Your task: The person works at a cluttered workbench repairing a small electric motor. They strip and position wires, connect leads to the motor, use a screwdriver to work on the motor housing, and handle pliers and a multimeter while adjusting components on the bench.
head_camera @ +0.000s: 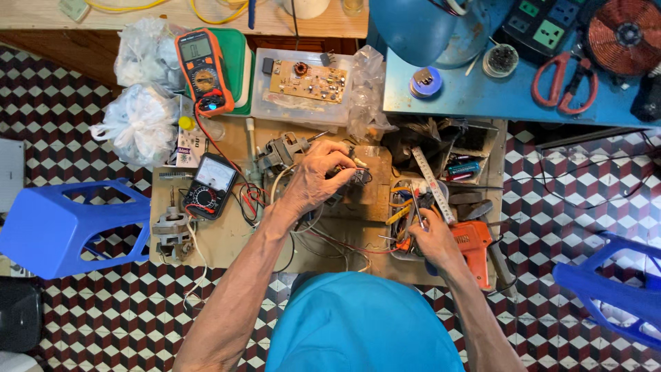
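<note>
Grey multimeter screen (195, 48), white bags (141, 124)

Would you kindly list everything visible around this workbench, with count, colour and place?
digital multimeter: 1, orange and black, upper left of the board
analogue meter: 1, black, left of the left hand
circuit board: 1, tan, on a clear box at top centre
small motor: 1, grey metal, board's left edge
plastic bags: 2, white, far left
scissors: 1, red handles, on the blue bench
wire coil: 1, copper, top right
drill: 1, orange, beside the right hand
stools: 2, blue, on the floor either side
left hand: on a small part with wires at the centre
right hand: in the tool tray, fingers around a thin tool
</note>
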`<state>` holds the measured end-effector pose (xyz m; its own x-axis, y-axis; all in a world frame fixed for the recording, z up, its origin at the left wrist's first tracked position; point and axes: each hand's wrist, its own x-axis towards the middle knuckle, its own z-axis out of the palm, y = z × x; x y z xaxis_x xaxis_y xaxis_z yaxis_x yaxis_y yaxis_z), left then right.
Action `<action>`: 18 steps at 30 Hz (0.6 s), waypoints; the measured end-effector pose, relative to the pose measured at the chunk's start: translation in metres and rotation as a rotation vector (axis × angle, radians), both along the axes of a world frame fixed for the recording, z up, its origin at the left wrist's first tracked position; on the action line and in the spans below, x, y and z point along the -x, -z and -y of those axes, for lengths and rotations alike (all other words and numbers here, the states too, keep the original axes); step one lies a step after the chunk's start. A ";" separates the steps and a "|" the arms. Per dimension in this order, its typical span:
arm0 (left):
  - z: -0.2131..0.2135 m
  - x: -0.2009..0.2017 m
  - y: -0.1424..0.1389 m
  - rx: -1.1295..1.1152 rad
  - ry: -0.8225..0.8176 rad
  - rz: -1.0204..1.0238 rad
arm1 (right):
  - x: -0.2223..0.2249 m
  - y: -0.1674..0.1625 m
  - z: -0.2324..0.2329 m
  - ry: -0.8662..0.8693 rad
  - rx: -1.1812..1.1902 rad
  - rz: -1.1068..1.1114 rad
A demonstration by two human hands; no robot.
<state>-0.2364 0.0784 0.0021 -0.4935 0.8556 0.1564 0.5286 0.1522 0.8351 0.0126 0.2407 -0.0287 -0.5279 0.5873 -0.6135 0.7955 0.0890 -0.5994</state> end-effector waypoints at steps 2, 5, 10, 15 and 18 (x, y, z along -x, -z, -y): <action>0.000 0.001 -0.004 0.018 -0.003 0.000 | 0.001 0.014 0.006 0.007 -0.029 0.011; 0.003 -0.001 -0.010 0.022 0.008 0.018 | 0.008 0.013 0.019 0.078 -0.063 -0.038; 0.001 0.003 -0.011 -0.011 0.011 -0.016 | 0.015 0.005 0.027 0.183 -0.189 -0.162; -0.003 0.001 -0.002 -0.067 -0.017 -0.041 | 0.000 -0.001 0.038 0.492 -0.254 -0.160; -0.005 -0.001 0.003 -0.108 -0.030 -0.051 | -0.008 -0.001 0.045 0.571 -0.270 -0.167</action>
